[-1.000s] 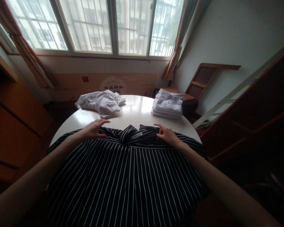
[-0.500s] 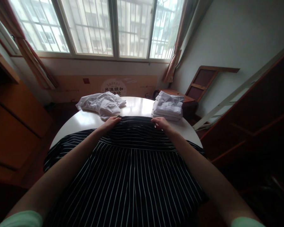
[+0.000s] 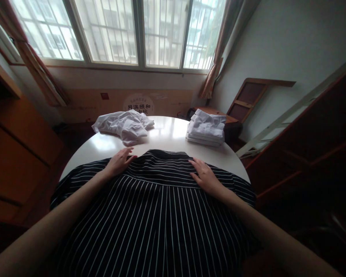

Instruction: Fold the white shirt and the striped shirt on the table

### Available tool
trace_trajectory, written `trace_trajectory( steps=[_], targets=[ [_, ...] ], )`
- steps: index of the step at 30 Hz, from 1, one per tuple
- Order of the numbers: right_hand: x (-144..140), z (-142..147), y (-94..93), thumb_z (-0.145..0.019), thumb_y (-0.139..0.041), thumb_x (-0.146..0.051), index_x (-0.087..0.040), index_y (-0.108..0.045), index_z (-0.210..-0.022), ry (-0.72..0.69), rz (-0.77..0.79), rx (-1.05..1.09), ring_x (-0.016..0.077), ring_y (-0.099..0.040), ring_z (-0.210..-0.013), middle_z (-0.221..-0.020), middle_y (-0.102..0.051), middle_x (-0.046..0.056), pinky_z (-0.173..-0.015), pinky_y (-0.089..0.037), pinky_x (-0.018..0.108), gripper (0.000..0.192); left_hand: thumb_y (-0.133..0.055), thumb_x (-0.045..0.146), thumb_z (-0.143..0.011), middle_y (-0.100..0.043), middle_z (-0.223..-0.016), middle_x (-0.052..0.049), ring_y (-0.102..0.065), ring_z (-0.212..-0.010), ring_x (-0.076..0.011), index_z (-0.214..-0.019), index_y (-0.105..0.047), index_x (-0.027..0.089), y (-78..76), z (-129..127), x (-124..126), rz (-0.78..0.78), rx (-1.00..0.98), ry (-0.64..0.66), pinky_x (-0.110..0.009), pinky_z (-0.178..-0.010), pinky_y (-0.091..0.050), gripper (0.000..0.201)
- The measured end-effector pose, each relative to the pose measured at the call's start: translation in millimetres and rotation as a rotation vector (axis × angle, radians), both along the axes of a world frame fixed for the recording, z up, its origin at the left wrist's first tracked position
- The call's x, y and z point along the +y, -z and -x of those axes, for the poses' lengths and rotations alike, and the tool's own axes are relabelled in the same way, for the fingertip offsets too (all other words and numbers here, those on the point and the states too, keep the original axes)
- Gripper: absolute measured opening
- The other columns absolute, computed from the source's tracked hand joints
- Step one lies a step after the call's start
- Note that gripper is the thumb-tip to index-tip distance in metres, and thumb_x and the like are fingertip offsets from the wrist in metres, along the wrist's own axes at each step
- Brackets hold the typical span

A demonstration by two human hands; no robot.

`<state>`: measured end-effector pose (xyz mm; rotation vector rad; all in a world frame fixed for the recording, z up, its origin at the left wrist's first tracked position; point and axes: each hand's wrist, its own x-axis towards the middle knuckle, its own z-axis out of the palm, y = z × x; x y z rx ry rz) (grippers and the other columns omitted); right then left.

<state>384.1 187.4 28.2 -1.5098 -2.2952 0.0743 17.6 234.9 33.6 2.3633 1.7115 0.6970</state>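
Note:
A black shirt with white stripes [image 3: 161, 207] lies spread, back side up, over the near part of the round white table [image 3: 167, 132], its collar end pointing away from me. Its lower part reaches past the bottom of the view. My left hand [image 3: 119, 161] rests at the shirt's left shoulder, fingers apart and holding nothing. On the opposite shoulder lies my right hand [image 3: 205, 175], palm down, with its fingers spread on the cloth.
Crumpled white cloth [image 3: 125, 125] lies at the table's far left. A stack of folded white garments [image 3: 206, 129] sits at the far right. Behind it stand a wooden chair [image 3: 248, 98] and a pale ladder [image 3: 265, 132]. An orange-brown cabinet [image 3: 14, 154] is on the left.
Both hands have let go of the collar edge and moved apart and toward me, onto the shoulders. The collar end has settled lower on the table.

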Motion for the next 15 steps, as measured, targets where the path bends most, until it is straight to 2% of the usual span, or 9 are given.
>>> trace_trajectory(
  steps=[3,6,8,10,12,15],
  targets=[
    [-16.7,-30.4,13.6,-0.084,-0.038,-0.034,-0.021,-0.044,-0.122,0.108,0.033,-0.112,0.0249,-0.033,-0.123,-0.133,-0.04,0.01,-0.098,-0.03,0.045,0.041,-0.037,0.056,-0.077,-0.056,-0.105,-0.01,-0.051,-0.1,-0.0231,-0.106,-0.05,0.016,0.5,29.3,-14.6,0.033,0.035,-0.006,-0.034,-0.089,-0.037,0.051],
    [-19.3,-47.2,14.2,-0.085,-0.035,-0.032,-0.021,-0.044,-0.121,0.149,0.005,-0.145,0.0232,-0.035,-0.122,-0.131,-0.042,0.009,-0.098,-0.03,0.043,0.039,-0.042,0.059,-0.071,-0.06,-0.095,-0.007,-0.054,-0.093,-0.0248,-0.089,-0.056,0.019,-5.0,51.5,-21.3,0.135,0.075,-0.095,-0.033,-0.083,-0.04,0.046],
    [-16.3,-50.7,7.7,-0.084,-0.036,-0.026,-0.018,-0.049,-0.114,0.157,0.006,-0.157,0.0222,-0.043,-0.114,-0.123,-0.05,0.01,-0.095,-0.034,0.039,0.034,-0.045,0.062,-0.067,-0.062,-0.085,-0.006,-0.056,-0.084,-0.0247,-0.082,-0.056,0.02,-10.5,63.3,-22.7,0.263,0.069,-0.142,-0.031,-0.076,-0.041,0.046],
    [-11.2,-52.0,-1.8,-0.081,-0.039,-0.021,-0.016,-0.055,-0.101,0.196,0.024,-0.2,0.0226,-0.051,-0.102,-0.108,-0.058,0.011,-0.089,-0.038,0.036,0.026,-0.047,0.064,-0.064,-0.063,-0.079,-0.004,-0.057,-0.079,-0.0243,-0.077,-0.056,0.019,-16.7,74.3,-23.3,0.393,0.065,-0.137,-0.029,-0.071,-0.041,0.047],
    [-5.3,-54.2,-11.4,-0.078,-0.043,-0.019,-0.015,-0.057,-0.092,0.27,0.056,-0.248,0.0231,-0.054,-0.092,-0.097,-0.061,0.01,-0.081,-0.041,0.034,0.021,-0.051,0.063,-0.06,-0.064,-0.079,-0.004,-0.057,-0.079,-0.0241,-0.078,-0.058,0.018,-22.9,85.2,-24.4,0.513,0.052,-0.099,-0.028,-0.07,-0.041,0.049],
    [3.6,-60.3,-22.0,-0.077,-0.045,-0.021,-0.016,-0.057,-0.091,0.353,0.162,-0.252,0.0212,-0.057,-0.081,-0.089,-0.063,0.008,-0.068,-0.041,0.03,0.019,-0.056,0.06,-0.06,-0.066,-0.087,-0.002,-0.056,-0.083,-0.023,-0.086,-0.06,0.017,-30.3,99.5,-26.6,0.647,0.004,-0.052,-0.027,-0.074,-0.04,0.05]
  ],
)
